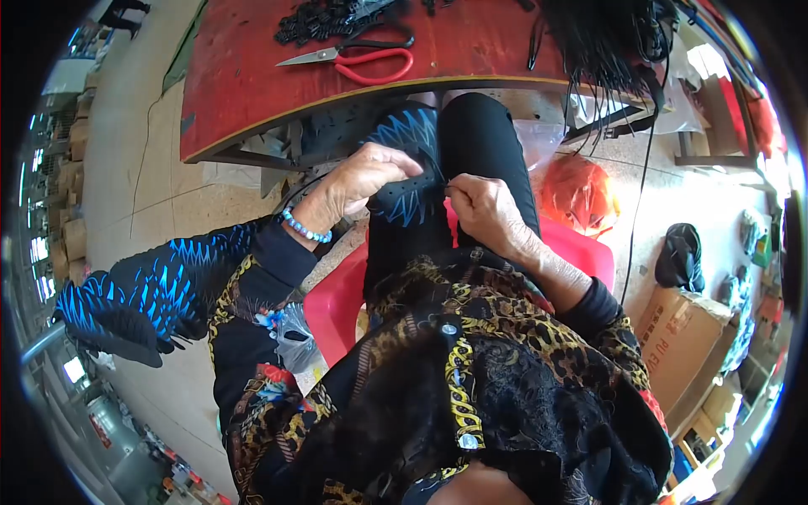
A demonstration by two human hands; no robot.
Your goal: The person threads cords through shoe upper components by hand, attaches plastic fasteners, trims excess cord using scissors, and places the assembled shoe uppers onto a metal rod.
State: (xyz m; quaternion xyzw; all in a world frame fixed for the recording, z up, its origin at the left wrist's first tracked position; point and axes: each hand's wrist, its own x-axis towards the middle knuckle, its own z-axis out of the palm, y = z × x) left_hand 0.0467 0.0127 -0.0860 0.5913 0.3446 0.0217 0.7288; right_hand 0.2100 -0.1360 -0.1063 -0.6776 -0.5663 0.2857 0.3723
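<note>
Across my lap lies a black piece with blue jagged streaks and a perforated dark patch (408, 195), which looks like part of a shoe. My left hand (374, 177), with a beaded bracelet (305, 227) at the wrist, is closed on its edge, thumb and fingers over the dark patch. Just to the right, my right hand (490, 210) is pinched closed beside the piece. A thin dark bit shows at its fingertips, too small to name. Beyond my knees, scissors (358, 61) with one red and one black handle lie on the red table (244, 93).
Similar black and blue pieces (160, 290) are stacked at my left. Small black parts (316, 21) and a bundle of black strips (602, 42) lie on the table. A red plastic bag (579, 195) and a cardboard box (682, 341) are at right. I sit on a pink seat (337, 290).
</note>
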